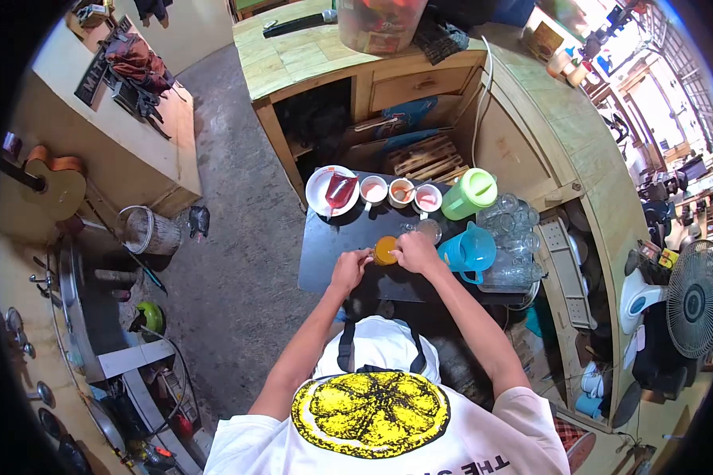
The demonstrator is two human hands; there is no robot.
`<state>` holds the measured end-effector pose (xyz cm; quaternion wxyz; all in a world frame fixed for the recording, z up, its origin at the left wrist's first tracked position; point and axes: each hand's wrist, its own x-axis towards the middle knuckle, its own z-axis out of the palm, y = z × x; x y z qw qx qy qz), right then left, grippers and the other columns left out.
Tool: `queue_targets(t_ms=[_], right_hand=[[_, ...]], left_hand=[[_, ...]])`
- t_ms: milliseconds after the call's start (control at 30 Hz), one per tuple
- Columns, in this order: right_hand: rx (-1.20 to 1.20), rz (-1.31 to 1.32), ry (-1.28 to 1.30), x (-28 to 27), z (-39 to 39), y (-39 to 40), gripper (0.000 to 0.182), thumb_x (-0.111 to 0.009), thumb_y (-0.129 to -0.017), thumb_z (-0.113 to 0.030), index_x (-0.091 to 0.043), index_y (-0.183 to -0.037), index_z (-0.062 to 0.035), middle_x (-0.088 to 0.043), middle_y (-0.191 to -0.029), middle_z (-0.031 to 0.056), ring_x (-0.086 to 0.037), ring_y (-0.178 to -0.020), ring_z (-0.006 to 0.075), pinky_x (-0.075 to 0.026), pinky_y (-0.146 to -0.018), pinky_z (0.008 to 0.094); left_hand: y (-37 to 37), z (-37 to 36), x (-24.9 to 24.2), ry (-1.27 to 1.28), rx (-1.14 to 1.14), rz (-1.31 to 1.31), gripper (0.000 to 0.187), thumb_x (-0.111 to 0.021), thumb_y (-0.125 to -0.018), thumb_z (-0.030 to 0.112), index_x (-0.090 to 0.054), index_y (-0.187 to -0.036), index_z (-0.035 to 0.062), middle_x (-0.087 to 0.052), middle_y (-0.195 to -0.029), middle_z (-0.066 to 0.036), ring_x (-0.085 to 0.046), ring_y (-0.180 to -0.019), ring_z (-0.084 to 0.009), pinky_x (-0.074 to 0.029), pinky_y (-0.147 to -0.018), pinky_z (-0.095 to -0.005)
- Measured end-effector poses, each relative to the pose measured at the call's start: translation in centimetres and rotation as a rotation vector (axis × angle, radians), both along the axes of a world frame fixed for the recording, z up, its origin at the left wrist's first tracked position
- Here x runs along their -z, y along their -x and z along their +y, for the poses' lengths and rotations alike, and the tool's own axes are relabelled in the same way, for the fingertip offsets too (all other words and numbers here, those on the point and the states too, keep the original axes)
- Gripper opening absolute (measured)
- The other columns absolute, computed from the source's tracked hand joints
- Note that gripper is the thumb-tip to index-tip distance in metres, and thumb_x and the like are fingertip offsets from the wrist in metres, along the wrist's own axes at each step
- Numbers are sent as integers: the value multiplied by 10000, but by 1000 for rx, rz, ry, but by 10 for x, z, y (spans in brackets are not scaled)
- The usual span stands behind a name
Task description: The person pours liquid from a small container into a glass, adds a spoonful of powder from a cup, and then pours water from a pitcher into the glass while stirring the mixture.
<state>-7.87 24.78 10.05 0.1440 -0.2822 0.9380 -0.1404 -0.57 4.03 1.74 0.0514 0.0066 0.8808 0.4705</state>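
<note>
A glass mug of orange drink (385,251) stands on the dark table (318,257), between my two hands. My left hand (352,269) is closed at the mug's left side, its fingertips on what looks like the handle. At the right rim, my right hand (415,253) has its fingers pressed together; what they hold is hidden. Just beyond that hand is a clear glass (428,229). A blue pitcher (469,252) stands to its right. Behind the mug are a white cup (374,191), a cup with a spoon (401,192) and another white cup (427,199).
A white plate (318,192) bears a red packet (341,190) at the table's back left. A green pitcher (471,193) and several upturned clear glasses (515,237) crowd the right side. Behind is a wooden counter (293,65); a white fan (693,301) stands far right.
</note>
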Motion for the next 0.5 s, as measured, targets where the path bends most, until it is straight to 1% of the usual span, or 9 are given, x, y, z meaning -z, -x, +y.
queue_targets(t_ms=[100, 167, 200, 267, 300, 367, 400, 500], right_hand=[[98, 114, 159, -1, -3, -1, 189, -717, -847, -226, -772, -817, -48, -714, -762, 195, -709, -779, 372, -526, -805, 506], [108, 179, 177, -5, -3, 1, 193, -717, -844, -220, -761, -795, -38, -706, -754, 195, -699, -776, 385, -528, -794, 506], [114, 212, 185, -8, -2, 1, 196, -717, -842, -217, -756, -784, -34, -702, -750, 195, -694, -775, 392, -529, -788, 506], [76, 168, 101, -11, -1, 0, 193, -725, -838, -213, -756, -785, -30, -704, -754, 194, -694, -774, 389, -522, -793, 498], [57, 147, 58, -12, 0, -1, 191, -729, -836, -210, -757, -786, -28, -705, -757, 194, -695, -774, 388, -518, -796, 494], [19, 108, 104, 1, 1, -3, 181, -735, -832, -209, -758, -778, -37, -704, -745, 183, -691, -760, 374, -507, -773, 485], [1, 89, 128, 7, 1, -4, 177, -738, -830, -208, -759, -774, -42, -703, -739, 178, -690, -753, 368, -501, -761, 480], [125, 145, 310, 9, -3, -2, 174, -734, -831, -201, -758, -774, -38, -703, -742, 180, -690, -751, 369, -498, -766, 488]], left_hand=[[0, -1, -3, 5, 11, -19, 253, -688, -938, 140, -736, -1179, 81, -714, -994, -225, -697, -915, -430, -540, -786, -492], [0, -1, 2, -4, 7, -3, 255, -689, -940, 146, -737, -1181, 80, -715, -995, -225, -698, -916, -429, -541, -787, -495], [-1, -1, 5, -3, 5, 10, 256, -691, -940, 140, -732, -1179, 59, -711, -987, -240, -699, -908, -433, -543, -775, -479], [0, -1, 8, -1, 4, 39, 263, -696, -939, 128, -721, -1176, 17, -702, -971, -268, -700, -891, -441, -545, -751, -447], [0, -1, 9, -1, -2, 28, 260, -694, -940, 136, -727, -1179, 40, -707, -984, -254, -700, -903, -435, -546, -766, -462], [0, 0, 12, -1, -14, 6, 256, -692, -941, 151, -741, -1184, 86, -715, -1009, -224, -700, -926, -424, -547, -796, -494], [-1, -1, 14, 5, -11, -3, 257, -693, -940, 151, -741, -1183, 86, -715, -1016, -224, -700, -929, -424, -547, -797, -494], [1, 0, 8, 14, -1, -5, 257, -692, -937, 145, -740, -1183, 88, -714, -1028, -224, -698, -936, -424, -547, -798, -492]])
